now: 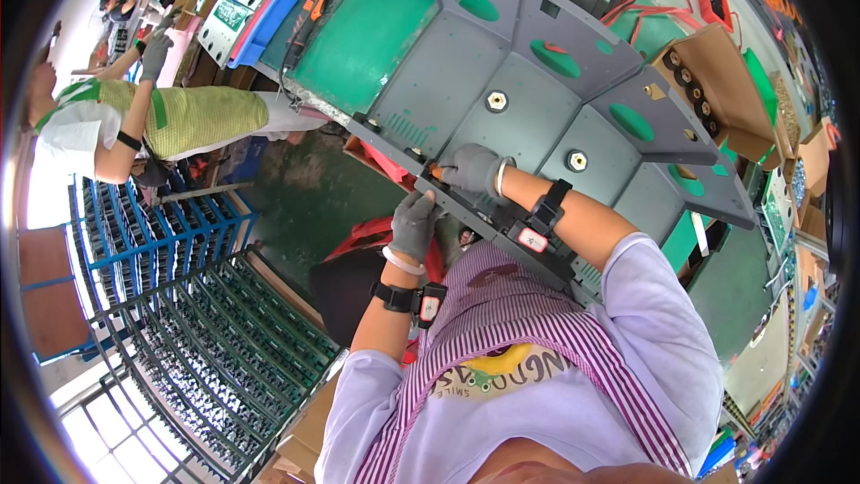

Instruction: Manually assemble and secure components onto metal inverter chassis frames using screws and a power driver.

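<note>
Several grey bent sheet-metal panels (428, 81) lie side by side on a green bench, their far flanges cut with oval holes. Brass-coloured hexagonal fittings (496, 101) sit on two of them. My right hand (473, 168), in a grey glove, is closed over the near flange (484, 224) at its left part. Something small and orange shows at its fingertips; I cannot make out what it is. Just outside that flange, my gloved left hand (414, 226) has its fingers curled against the panel's edge. Small black pieces run along the flange.
An orange-handled cutter-like tool (315, 2) lies at the bench's far left, near a blue tray (279, 13). A cardboard box (724, 81) of black round parts stands at right. Blue racks (166, 229) fill the left, where another person (170, 116) works.
</note>
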The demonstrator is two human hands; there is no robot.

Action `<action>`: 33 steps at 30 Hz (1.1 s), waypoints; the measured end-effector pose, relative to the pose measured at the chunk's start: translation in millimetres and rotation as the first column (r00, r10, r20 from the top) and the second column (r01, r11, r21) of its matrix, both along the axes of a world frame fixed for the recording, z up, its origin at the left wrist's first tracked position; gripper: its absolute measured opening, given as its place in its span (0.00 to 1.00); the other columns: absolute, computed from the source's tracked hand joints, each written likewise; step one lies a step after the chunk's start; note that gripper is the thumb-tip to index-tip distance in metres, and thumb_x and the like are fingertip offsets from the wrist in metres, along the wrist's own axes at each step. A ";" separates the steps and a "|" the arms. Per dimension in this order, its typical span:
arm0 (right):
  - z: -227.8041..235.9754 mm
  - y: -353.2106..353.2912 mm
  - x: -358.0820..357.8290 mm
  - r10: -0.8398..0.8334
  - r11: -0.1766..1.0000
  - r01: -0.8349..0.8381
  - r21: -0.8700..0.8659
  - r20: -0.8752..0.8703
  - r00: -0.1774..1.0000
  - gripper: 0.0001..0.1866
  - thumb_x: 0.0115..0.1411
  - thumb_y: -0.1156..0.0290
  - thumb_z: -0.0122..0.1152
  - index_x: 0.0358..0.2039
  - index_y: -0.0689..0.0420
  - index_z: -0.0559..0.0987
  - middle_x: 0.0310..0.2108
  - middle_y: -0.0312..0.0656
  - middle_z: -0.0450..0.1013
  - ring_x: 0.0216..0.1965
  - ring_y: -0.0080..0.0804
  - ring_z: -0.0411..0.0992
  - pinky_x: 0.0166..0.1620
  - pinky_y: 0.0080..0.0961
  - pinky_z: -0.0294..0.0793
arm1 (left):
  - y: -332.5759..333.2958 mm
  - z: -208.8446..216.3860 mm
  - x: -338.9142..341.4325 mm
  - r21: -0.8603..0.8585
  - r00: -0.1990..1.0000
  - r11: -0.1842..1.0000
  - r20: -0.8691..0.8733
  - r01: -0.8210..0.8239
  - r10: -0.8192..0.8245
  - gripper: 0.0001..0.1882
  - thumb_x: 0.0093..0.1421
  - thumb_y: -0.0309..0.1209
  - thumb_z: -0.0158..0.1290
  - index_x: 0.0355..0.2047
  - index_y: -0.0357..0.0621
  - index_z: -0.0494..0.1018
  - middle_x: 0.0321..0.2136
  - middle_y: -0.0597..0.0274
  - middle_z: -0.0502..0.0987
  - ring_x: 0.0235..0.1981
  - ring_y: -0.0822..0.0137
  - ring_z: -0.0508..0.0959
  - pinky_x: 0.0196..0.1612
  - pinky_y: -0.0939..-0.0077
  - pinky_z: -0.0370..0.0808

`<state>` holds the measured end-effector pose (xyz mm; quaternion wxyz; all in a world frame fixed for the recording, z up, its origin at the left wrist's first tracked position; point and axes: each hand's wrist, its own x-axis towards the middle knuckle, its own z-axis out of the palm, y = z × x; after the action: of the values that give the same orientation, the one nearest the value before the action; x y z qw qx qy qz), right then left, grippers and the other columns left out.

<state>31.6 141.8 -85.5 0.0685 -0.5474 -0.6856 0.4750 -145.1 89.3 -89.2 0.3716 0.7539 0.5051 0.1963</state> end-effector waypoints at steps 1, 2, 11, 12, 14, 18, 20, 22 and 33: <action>1.1 2.3 0.4 0.013 1.000 -0.013 -0.016 0.003 1.000 0.17 0.48 0.63 0.54 0.38 0.58 0.75 0.30 0.46 0.73 0.30 0.32 0.71 0.34 0.25 0.69 | -0.2 0.0 0.3 -0.126 0.984 0.990 0.155 -0.064 0.084 0.11 0.58 0.30 0.45 0.29 0.31 0.70 0.27 0.58 0.72 0.26 0.72 0.72 0.30 0.81 0.71; 0.9 4.0 1.0 -0.048 0.995 0.043 -0.084 -0.055 0.997 0.15 0.48 0.65 0.54 0.36 0.59 0.75 0.30 0.45 0.73 0.30 0.32 0.71 0.34 0.24 0.69 | -0.4 -0.5 1.1 -0.213 0.962 0.973 0.237 -0.088 0.138 0.11 0.57 0.31 0.46 0.30 0.31 0.70 0.27 0.59 0.72 0.27 0.71 0.72 0.31 0.81 0.70; -16.2 2.1 1.7 -0.204 0.967 0.109 -0.229 -0.448 0.870 0.13 0.44 0.74 0.56 0.33 0.58 0.75 0.28 0.38 0.72 0.30 0.26 0.70 0.35 0.20 0.68 | -2.3 -9.9 3.8 -0.220 0.864 0.957 0.425 -0.191 0.270 0.03 0.54 0.25 0.49 0.27 0.39 0.71 0.23 0.56 0.72 0.22 0.60 0.73 0.24 0.74 0.70; -14.8 2.6 2.0 -0.199 0.966 0.104 -0.239 -0.418 0.886 0.13 0.44 0.74 0.56 0.34 0.58 0.75 0.28 0.38 0.72 0.30 0.26 0.70 0.34 0.20 0.68 | -2.3 -10.0 3.5 -0.227 0.857 0.954 0.434 -0.195 0.278 0.03 0.54 0.25 0.49 0.27 0.39 0.71 0.23 0.56 0.72 0.22 0.60 0.73 0.24 0.74 0.70; -9.7 4.6 2.9 -0.201 0.967 0.110 -0.231 -0.422 0.884 0.12 0.46 0.72 0.56 0.33 0.58 0.76 0.28 0.38 0.72 0.30 0.27 0.70 0.35 0.21 0.68 | -1.4 -8.4 1.7 -0.379 0.904 0.910 0.308 -0.170 0.297 0.11 0.55 0.31 0.48 0.32 0.34 0.70 0.26 0.61 0.72 0.27 0.71 0.72 0.31 0.82 0.69; -2.3 6.2 0.1 -0.355 0.842 0.195 -0.504 -0.243 0.903 0.13 0.50 0.65 0.54 0.33 0.60 0.76 0.27 0.42 0.73 0.29 0.33 0.72 0.37 0.27 0.70 | 0.5 -4.7 1.9 -0.721 0.690 0.684 0.437 -0.115 0.577 0.14 0.56 0.34 0.47 0.33 0.33 0.70 0.27 0.63 0.72 0.28 0.76 0.70 0.34 0.84 0.68; -4.0 4.8 -4.1 -0.305 0.893 0.226 -0.390 -0.155 0.939 0.16 0.50 0.62 0.53 0.33 0.61 0.75 0.27 0.45 0.73 0.30 0.37 0.72 0.37 0.30 0.70 | 0.4 -3.3 1.8 -0.472 0.868 0.869 0.358 -0.151 0.345 0.14 0.56 0.34 0.47 0.33 0.33 0.70 0.26 0.64 0.72 0.28 0.76 0.70 0.33 0.84 0.68; -8.4 4.2 -9.0 -0.261 0.936 0.229 -0.269 -0.090 0.961 0.19 0.51 0.58 0.51 0.33 0.62 0.75 0.27 0.48 0.73 0.30 0.40 0.72 0.38 0.32 0.69 | -0.6 -3.4 1.3 -0.425 0.883 0.891 0.344 -0.158 0.321 0.14 0.56 0.35 0.47 0.33 0.34 0.70 0.26 0.64 0.72 0.28 0.75 0.70 0.33 0.83 0.67; -10.2 5.1 -1.1 -0.096 0.986 0.070 -0.151 -0.168 0.981 0.16 0.49 0.62 0.52 0.36 0.57 0.76 0.32 0.49 0.73 0.33 0.40 0.72 0.39 0.29 0.69 | -0.6 -15.2 -2.1 -0.393 0.894 0.904 0.327 -0.166 0.306 0.15 0.57 0.36 0.45 0.29 0.34 0.71 0.23 0.63 0.72 0.24 0.75 0.68 0.30 0.83 0.66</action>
<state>30.5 147.0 -95.7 0.1084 -0.5352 -0.6172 0.5665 -147.2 88.7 -104.4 0.5654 0.5534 0.5392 0.2887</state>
